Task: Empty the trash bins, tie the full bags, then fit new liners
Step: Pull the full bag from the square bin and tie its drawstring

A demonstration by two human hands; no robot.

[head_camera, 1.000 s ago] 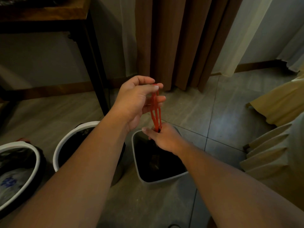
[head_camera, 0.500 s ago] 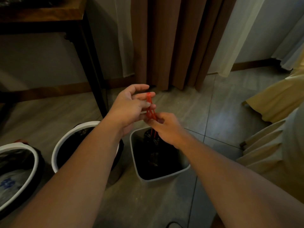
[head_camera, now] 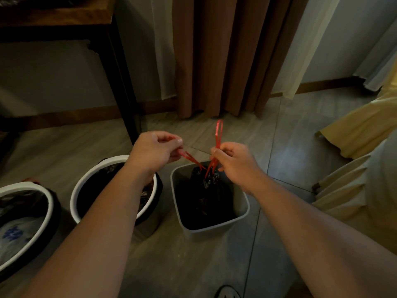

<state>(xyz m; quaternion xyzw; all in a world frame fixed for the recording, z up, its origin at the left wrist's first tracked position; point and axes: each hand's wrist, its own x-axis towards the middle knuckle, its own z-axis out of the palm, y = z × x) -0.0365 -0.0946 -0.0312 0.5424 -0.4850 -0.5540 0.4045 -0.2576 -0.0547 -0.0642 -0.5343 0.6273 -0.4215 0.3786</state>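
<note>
A grey square bin (head_camera: 243, 208) stands on the floor in the middle, with a black trash bag (head_camera: 206, 190) inside it, its neck gathered. Red drawstrings (head_camera: 218, 134) come up out of the neck. My left hand (head_camera: 155, 151) pinches one red strand, which runs down to the right to the bag's neck. My right hand (head_camera: 233, 160) grips the other strands, whose loop sticks up above the fist. Left of it are a round white-rimmed bin (head_camera: 86, 179) with a black liner and a second round bin (head_camera: 43, 190) holding a white bag with blue print.
A dark wooden table (head_camera: 64, 16) with a black leg (head_camera: 122, 82) stands at the back left. Brown curtains (head_camera: 225, 50) hang behind the bins. Yellowish pleated fabric (head_camera: 354, 179) lies at the right. The floor is grey tile; a shoe tip (head_camera: 226, 293) shows at the bottom.
My hands were close together on the red strings above the bin. They have pulled apart, left hand to the left, right hand to the right, each with strands, and the bag's neck has drawn tighter.
</note>
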